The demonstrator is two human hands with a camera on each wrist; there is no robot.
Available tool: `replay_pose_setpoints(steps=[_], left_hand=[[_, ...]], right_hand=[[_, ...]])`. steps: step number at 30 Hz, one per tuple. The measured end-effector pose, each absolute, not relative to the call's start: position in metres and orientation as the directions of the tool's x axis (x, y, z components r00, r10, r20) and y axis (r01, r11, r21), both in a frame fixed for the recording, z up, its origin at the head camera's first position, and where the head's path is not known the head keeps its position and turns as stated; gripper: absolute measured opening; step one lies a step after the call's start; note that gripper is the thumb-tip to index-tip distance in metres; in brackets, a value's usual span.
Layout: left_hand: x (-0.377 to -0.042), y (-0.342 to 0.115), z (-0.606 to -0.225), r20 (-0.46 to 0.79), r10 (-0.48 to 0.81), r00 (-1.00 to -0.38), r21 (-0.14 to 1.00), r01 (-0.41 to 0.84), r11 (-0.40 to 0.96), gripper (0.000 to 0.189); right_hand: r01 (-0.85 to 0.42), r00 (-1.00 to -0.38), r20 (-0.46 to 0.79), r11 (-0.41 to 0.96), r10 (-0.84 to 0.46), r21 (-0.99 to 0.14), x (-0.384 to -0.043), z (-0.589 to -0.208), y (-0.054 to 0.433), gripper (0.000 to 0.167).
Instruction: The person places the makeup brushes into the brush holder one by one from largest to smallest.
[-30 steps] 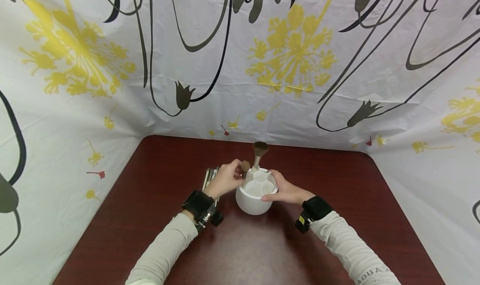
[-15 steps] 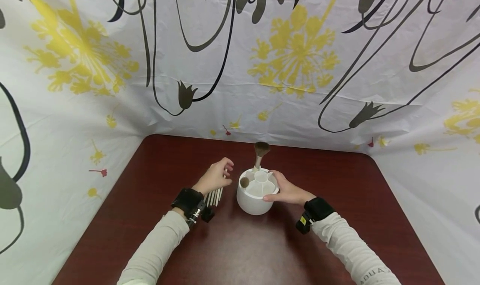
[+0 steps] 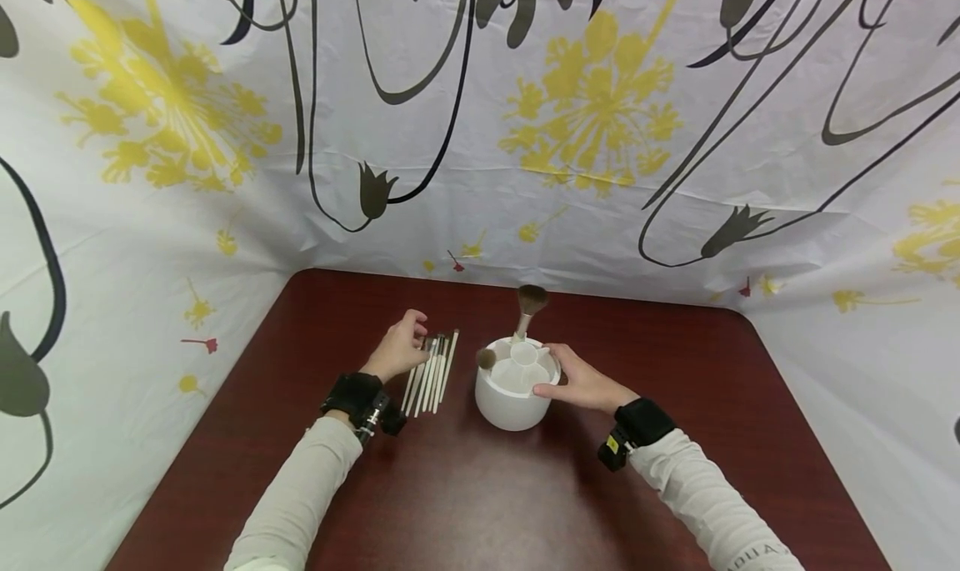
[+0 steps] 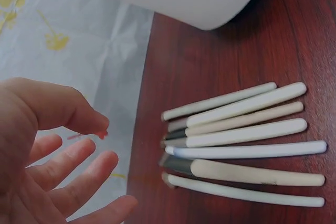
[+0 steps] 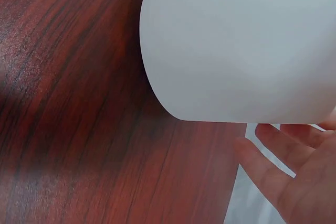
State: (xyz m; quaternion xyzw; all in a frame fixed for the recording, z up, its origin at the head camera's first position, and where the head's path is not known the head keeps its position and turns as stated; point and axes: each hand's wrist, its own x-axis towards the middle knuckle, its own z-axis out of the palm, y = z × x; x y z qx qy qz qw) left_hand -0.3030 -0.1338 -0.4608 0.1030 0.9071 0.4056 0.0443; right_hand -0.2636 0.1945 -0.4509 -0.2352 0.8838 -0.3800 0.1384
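Observation:
A round white makeup brush holder (image 3: pixel 512 408) with divided compartments stands on the table. One large fluffy makeup brush (image 3: pixel 532 298) leans up from its back, and a smaller round-headed brush (image 3: pixel 486 358) pokes out at its left. My right hand (image 3: pixel 585 381) grips the holder's right side, thumb at the front of the rim; the fingers partly drop out of sight behind it. To the left, several slim pale-handled makeup brushes (image 4: pixel 244 153) lie side by side. My left hand (image 3: pixel 397 348) hovers over their bristle ends, holding nothing, fingers loosely bent and thumb apart from them.
The dark red wooden table (image 3: pixel 480 504) has its far edge against a white curtain (image 3: pixel 450 137) printed with yellow and grey flowers. Cameras on black straps sit on both wrists.
My left hand let go of the smaller round-headed brush, now in the holder, and moved left over the loose brushes. My right hand stays on the holder.

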Motion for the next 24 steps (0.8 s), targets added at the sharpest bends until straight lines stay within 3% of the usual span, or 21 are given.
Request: replay_pose_setpoints(steps=[5, 12, 19, 24], left_hand=[[-0.303, -0.140, -0.465, -0.007, 0.176, -0.984, 0.728, 0.115, 0.676, 0.054], [-0.304, -0.144, -0.475, -0.048, 0.154, -0.987, 0.689, 0.079, 0.720, 0.043], [-0.305, -0.143, -0.489, -0.063, 0.167, -0.984, 0.670, 0.082, 0.738, 0.039], [-0.305, -0.143, -0.492, -0.076, 0.160, -0.984, 0.670, 0.069, 0.739, 0.038]], right_hand=[[-0.333, -0.865, -0.038, 0.629, -0.500, -0.702, -0.262, -0.452, 0.200, 0.080], [-0.341, -0.891, 0.013, 0.652, -0.453, -0.677, -0.259, -0.457, 0.205, 0.071], [-0.316, -0.859, -0.018, 0.559, -0.511, -0.767, -0.261, -0.466, 0.202, 0.111], [-0.321, -0.835, -0.025, 0.524, -0.550, -0.789, -0.263, -0.476, 0.201, 0.097]])
